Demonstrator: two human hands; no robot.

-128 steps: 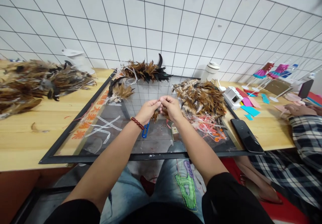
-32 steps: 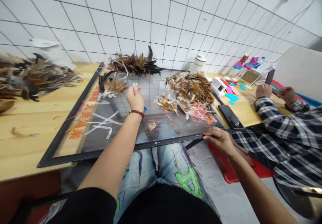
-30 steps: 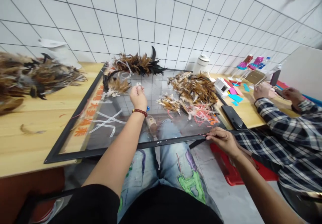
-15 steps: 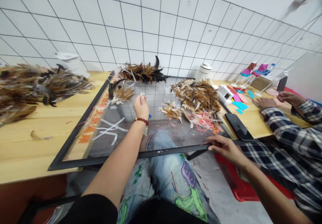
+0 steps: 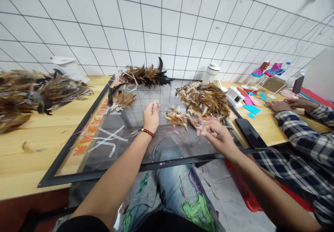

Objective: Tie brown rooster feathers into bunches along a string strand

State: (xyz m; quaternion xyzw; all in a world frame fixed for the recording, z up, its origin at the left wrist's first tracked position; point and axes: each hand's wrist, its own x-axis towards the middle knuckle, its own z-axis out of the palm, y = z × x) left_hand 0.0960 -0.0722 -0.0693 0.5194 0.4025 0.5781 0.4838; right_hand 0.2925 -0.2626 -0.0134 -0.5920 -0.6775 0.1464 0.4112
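Note:
My left hand [image 5: 151,116], with a beaded bracelet on its wrist, is closed above the middle of a black-framed glass panel [image 5: 167,163]; a small whitish bit shows at its fingertips, too small to name. At the right, my right hand [image 5: 217,134] is pinched at the reddish strands beside the large brown feather pile [image 5: 206,100]; what lies between its fingers is unclear. A smaller feather bunch [image 5: 176,116] rests between the hands. Behind my left hand lie a dark-tipped feather strip [image 5: 148,75] and a brown bunch [image 5: 121,100]. White strips [image 5: 111,136] cross on the glass.
A big feather heap [image 5: 39,89] covers the table's left side. At the right are a black phone [image 5: 250,133], a white device [image 5: 235,97], coloured pieces [image 5: 251,109] and a white bottle [image 5: 212,72]. Another person's plaid-sleeved arms [image 5: 294,124] rest at the far right.
My right hand has left the frame's front edge and moved up and inward to the reddish strands. My left hand stays closed, slightly lower and further right. The view has shifted a little.

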